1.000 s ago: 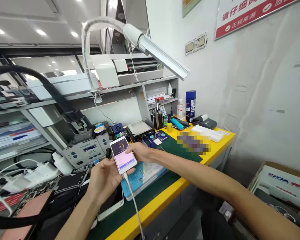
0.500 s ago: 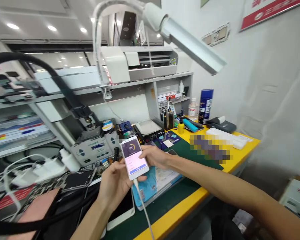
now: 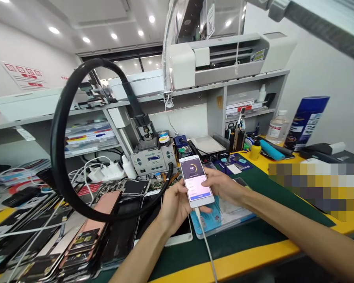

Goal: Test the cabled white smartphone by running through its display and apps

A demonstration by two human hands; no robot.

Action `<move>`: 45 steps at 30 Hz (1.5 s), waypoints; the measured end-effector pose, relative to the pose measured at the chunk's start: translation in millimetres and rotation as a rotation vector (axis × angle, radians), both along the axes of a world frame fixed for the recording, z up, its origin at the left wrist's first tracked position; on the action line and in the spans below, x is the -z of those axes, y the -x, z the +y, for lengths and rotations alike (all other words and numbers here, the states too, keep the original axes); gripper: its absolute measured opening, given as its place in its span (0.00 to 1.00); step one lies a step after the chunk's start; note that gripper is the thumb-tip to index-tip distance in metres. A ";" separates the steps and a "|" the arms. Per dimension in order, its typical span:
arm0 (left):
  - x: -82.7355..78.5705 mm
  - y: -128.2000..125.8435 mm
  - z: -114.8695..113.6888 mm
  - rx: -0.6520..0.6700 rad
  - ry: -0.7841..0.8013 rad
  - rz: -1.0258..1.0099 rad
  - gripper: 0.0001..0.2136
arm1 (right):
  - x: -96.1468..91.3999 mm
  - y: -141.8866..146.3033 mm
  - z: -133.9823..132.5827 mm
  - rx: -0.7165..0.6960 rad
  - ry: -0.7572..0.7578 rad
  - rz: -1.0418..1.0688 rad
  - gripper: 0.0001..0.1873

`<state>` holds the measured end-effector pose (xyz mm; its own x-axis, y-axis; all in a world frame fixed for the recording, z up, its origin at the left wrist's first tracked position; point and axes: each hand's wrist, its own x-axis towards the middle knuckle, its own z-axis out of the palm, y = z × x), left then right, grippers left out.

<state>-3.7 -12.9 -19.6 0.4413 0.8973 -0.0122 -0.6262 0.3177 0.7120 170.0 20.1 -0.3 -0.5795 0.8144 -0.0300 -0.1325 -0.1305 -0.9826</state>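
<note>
A white smartphone (image 3: 197, 182) is held up above the bench, its lit screen showing a dark upper part with a round gauge and a pale lower part. My left hand (image 3: 175, 208) supports it from the left and below, thumb at its edge. Around its right side is my right hand (image 3: 224, 186), with the thumb over the screen and fingers behind. A white cable (image 3: 205, 236) is plugged into the phone's lower end and runs down to the front edge. Beneath the hands lie a blue-and-clear plastic packet (image 3: 221, 220) and a white-framed tablet (image 3: 179, 236).
Left of the hands are several opened phones and parts (image 3: 88, 236), with a thick black hose (image 3: 60, 157) looping over them. A grey control unit (image 3: 153, 159) stands behind. A yellow bottle (image 3: 255, 150), a blue spray can (image 3: 306, 124) and a lamp (image 3: 321, 27) are at the right.
My view has turned left, so the bench and hands appear farther right. Both hands still hold the phone, and the right thumb is still over the screen.
</note>
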 end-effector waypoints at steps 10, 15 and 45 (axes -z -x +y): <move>-0.6 1.2 1.5 -0.002 0.022 -0.003 0.28 | 2.0 2.4 -0.6 0.048 0.034 0.014 0.24; -1.1 0.8 0.5 -0.009 0.025 -0.001 0.28 | 5.1 3.1 -0.2 0.053 0.029 0.041 0.23; 4.4 1.9 2.6 0.013 0.009 0.000 0.25 | 2.9 3.0 -4.0 0.079 0.065 0.051 0.24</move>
